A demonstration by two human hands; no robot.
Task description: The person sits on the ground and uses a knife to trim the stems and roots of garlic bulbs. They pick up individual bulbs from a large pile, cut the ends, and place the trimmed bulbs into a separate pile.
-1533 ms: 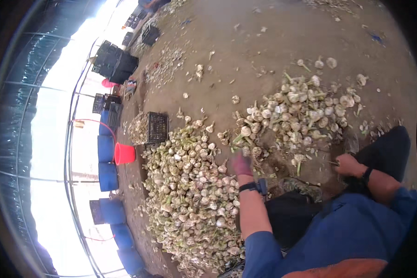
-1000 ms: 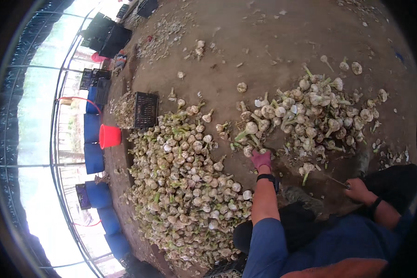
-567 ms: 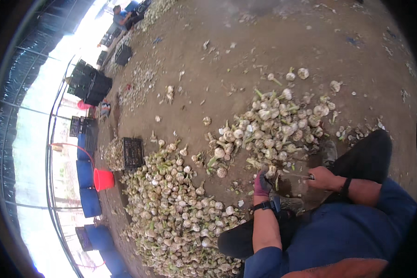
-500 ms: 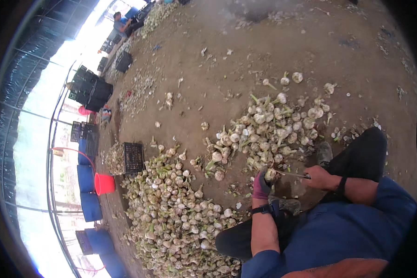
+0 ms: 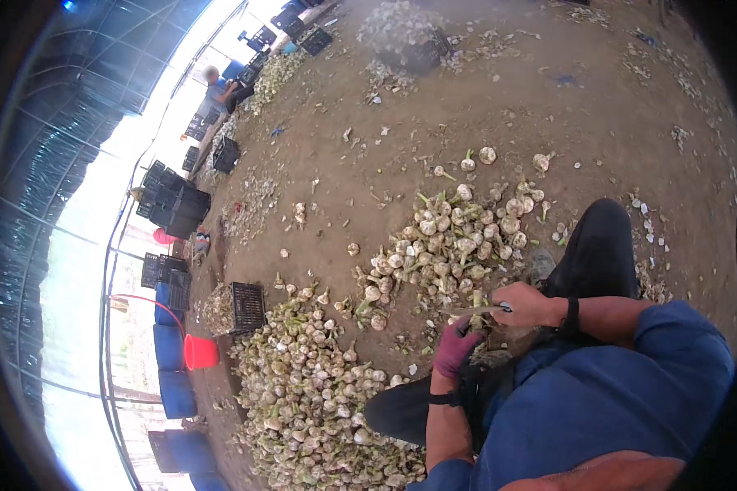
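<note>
— Which way does the garlic bulb [image 5: 477, 315] lie?

— It sits between the two hands, just in front of the person's lap; its stalk seems to run roughly upright in the picture, but it is too small to be sure. A thin blade [image 5: 472, 310] crosses it left to right, its long axis nearly level.

— And the hands?

— The left hand [image 5: 454, 348], in a purple glove, reaches up from below with the fingers curled about the bulb's lower part. The right hand [image 5: 528, 304], bare with a dark wristband, comes in from the right, closed around the blade's handle.

— What lies around them?

— Bare brown earth. One heap of garlic [image 5: 446, 245] lies just beyond the hands, a bigger heap [image 5: 315, 393] to the left. Near that stand a black crate [image 5: 246, 307], a red bucket [image 5: 198, 352] and blue barrels [image 5: 170, 368]. Far off, another person [image 5: 217, 90] sits by more crates under a greenhouse roof [image 5: 65, 114].
</note>
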